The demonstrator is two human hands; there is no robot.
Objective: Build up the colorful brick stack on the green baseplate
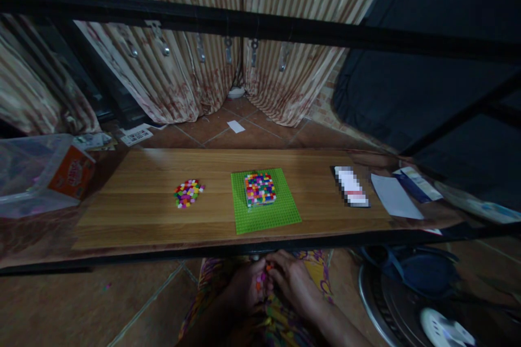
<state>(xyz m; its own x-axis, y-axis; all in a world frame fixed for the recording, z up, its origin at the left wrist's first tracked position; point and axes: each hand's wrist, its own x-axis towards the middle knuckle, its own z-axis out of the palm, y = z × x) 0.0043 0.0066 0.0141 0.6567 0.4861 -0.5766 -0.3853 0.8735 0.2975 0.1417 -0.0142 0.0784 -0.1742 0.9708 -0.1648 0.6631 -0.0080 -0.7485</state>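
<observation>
Both hands are low in the view, over my lap and below the near edge of the board. Several small pink and orange toy bricks [259, 283] lie in my left hand [245, 284], which is curled round them. My right hand [292, 277] meets it from the right, its fingertips closed at a small orange brick [268, 267]. Beyond them on the board lies a green studded baseplate [266, 221]. A square block of many-coloured bricks [260, 188] stands on the baseplate. To its left is a loose pile of coloured bricks [188, 193].
The wooden board [138, 222] has a phone [350, 187] at its right. Papers [395, 195] lie farther right. A clear plastic box [35, 173] stands at the left. A dark metal bar [260, 24] crosses above. A round dark appliance [401, 309] sits at lower right.
</observation>
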